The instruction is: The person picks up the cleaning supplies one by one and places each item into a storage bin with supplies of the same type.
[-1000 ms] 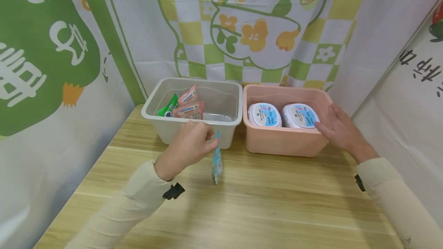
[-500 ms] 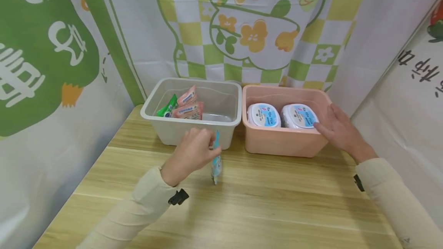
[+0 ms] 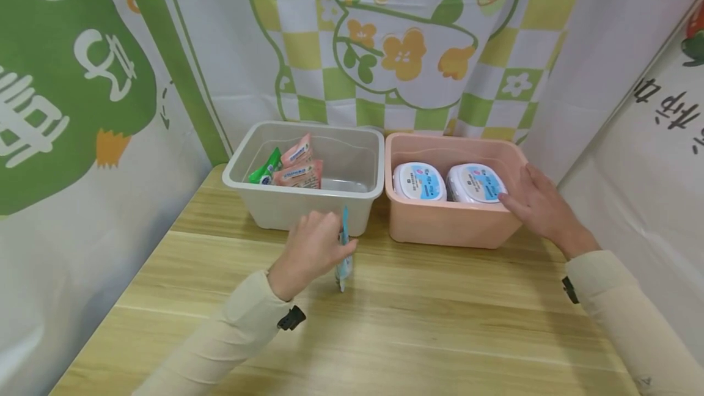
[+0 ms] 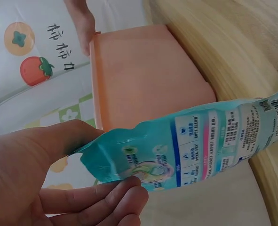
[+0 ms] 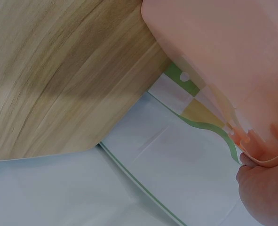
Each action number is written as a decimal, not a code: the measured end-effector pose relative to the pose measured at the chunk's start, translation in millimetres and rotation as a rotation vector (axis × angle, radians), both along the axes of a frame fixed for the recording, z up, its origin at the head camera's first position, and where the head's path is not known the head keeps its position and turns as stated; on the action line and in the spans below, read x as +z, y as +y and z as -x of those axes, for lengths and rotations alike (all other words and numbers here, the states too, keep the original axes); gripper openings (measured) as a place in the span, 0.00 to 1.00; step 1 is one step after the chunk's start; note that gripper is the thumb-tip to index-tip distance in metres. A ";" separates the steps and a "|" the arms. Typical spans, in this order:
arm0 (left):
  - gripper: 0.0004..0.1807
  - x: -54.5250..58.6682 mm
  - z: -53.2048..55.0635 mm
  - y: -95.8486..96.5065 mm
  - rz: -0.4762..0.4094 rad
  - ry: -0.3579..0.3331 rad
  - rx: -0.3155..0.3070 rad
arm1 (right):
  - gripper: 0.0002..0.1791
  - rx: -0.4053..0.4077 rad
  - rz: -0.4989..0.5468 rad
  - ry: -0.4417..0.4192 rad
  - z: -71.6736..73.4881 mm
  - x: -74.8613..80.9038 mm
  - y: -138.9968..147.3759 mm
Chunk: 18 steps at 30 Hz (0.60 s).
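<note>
My left hand [image 3: 310, 250] pinches the upper part of a slim light-blue printed packet [image 3: 344, 268] in front of the grey bin [image 3: 297, 208]. The packet stands nearly upright, edge-on to the head view; its lower end is near or on the table. In the left wrist view, text and a barcode show on the packet [image 4: 195, 148]. My right hand [image 3: 544, 209] grips the right rim of a pink bin [image 3: 448, 225], thumb over the front corner. Two white lidded tubs with blue labels, a left tub [image 3: 419, 182] and a right tub [image 3: 477, 183], sit inside it.
Pink packets [image 3: 299, 174] and a green packet [image 3: 266, 167] lie at the left inside the grey bin. Both bins stand side by side on a wooden table [image 3: 418, 322]. A patterned curtain [image 3: 341, 90] hangs behind them.
My left hand has moved slightly down and right along the light-blue packet, which stays nearly in place. My right hand stays at the pink bin's rim.
</note>
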<state>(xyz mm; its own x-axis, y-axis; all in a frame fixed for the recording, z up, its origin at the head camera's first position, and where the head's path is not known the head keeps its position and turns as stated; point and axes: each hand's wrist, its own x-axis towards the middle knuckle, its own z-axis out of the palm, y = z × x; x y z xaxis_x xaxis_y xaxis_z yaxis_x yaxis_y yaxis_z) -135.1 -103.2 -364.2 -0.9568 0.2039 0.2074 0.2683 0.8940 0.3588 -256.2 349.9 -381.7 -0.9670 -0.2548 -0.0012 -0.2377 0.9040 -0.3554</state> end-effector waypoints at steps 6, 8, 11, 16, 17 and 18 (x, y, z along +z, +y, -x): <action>0.30 -6.1 0.8 2.7 0.020 -0.023 0.034 | 0.55 -0.005 0.000 -0.013 -0.6 0.6 0.6; 0.30 -6.7 0.6 3.3 0.024 -0.013 0.034 | 0.55 -0.004 -0.002 -0.014 -0.8 0.9 0.5; 0.31 -6.9 0.6 4.2 0.030 0.004 0.034 | 0.55 -0.001 -0.005 -0.010 -0.9 1.5 -0.1; 0.31 -7.6 0.7 4.3 0.040 0.022 0.042 | 0.55 -0.002 -0.008 -0.014 -0.9 1.9 0.3; 0.31 -7.7 0.6 4.1 0.041 0.024 0.043 | 0.55 -0.002 -0.007 -0.016 -1.0 2.1 0.0; 0.31 -8.1 0.5 3.7 0.042 0.026 0.043 | 0.55 -0.004 -0.005 -0.019 -1.2 2.4 -0.2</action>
<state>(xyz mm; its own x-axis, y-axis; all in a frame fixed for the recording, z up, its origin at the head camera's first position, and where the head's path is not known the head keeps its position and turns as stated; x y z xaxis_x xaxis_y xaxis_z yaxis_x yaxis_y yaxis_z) -135.6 -99.5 -372.4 -0.9593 0.1714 0.2245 0.2378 0.9190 0.3144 -255.1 349.8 -379.3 -0.9678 -0.2510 -0.0208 -0.2275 0.9066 -0.3554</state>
